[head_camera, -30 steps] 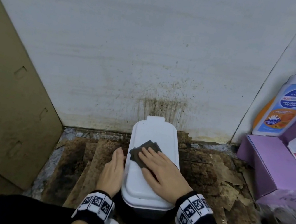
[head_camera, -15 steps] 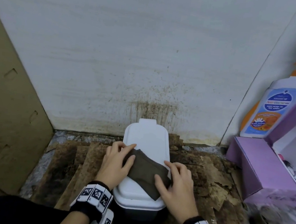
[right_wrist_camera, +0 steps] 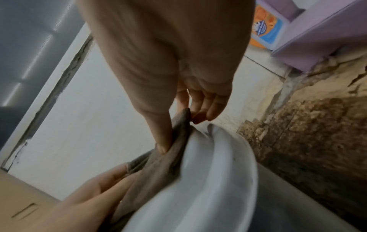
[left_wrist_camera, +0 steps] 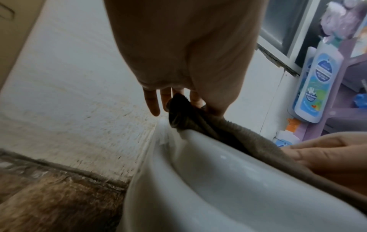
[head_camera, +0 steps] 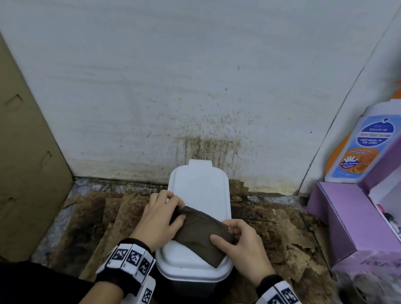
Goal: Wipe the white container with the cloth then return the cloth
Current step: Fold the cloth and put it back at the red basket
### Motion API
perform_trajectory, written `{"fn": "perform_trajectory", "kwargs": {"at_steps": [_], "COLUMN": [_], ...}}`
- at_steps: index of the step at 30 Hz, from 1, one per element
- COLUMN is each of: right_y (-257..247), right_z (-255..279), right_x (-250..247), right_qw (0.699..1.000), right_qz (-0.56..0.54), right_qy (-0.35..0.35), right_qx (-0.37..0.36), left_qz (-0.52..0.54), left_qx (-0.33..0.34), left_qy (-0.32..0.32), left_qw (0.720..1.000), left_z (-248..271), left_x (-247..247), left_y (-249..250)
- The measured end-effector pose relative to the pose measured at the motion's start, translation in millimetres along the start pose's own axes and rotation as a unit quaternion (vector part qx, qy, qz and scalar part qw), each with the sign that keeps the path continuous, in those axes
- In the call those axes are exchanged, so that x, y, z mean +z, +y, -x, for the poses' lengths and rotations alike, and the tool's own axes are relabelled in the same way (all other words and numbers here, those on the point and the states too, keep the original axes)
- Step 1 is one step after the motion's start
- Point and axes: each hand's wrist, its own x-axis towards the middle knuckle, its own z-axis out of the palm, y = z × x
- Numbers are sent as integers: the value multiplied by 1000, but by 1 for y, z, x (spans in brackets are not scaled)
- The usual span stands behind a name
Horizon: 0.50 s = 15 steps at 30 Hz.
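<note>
A corner is formed by a white wall [head_camera: 154,71], which is spattered with brown stains just above the floor. The floor [head_camera: 273,231] is covered with worn, peeling brown boards, and a slanted sheet of cardboard [head_camera: 3,147] is leaned at the left. A purple shelf unit [head_camera: 356,223] is set at the right, with a bottle [head_camera: 360,148] stood against its side.

The white container [head_camera: 200,194] is placed on the floor against the wall, under the stains; a grey body is seen beneath its white lid. The brown cloth [head_camera: 203,233] is draped across the near half of the lid.

One second ago the cloth was pressed flat on the lid, folded small, under the right hand alone, while the left hand was rested against the container's side. Now the cloth is spread wider and is held at both ends: its left end is pinched in the grip of the left hand [head_camera: 161,220], and its right edge is pinched between thumb and fingers in the grip of the right hand [head_camera: 241,245]. The bottle is also seen higher and farther right in the head view.

On the bottle's label "FOLLOW ME" and "KIDS HEAD TO TOE WASH" can be read; the smaller print is blurred.
</note>
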Motion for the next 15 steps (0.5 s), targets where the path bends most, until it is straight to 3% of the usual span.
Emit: {"fn": "perform_trajectory", "kwargs": {"at_steps": [7,15], "right_y": [-5,-16], "right_z": [1,3], "right_x": [-2,-41], "right_qw": [996,995], "right_qz": [-9,-52], "right_qy": [-11,17], "right_qx": [-88,-85], "left_qz": [114,238], "left_qx": [-4,-16], "left_qy": [33,59], "left_qw": [993,969], "left_z": [13,10], "left_x": [-2,-19], "left_y": [6,44]}}
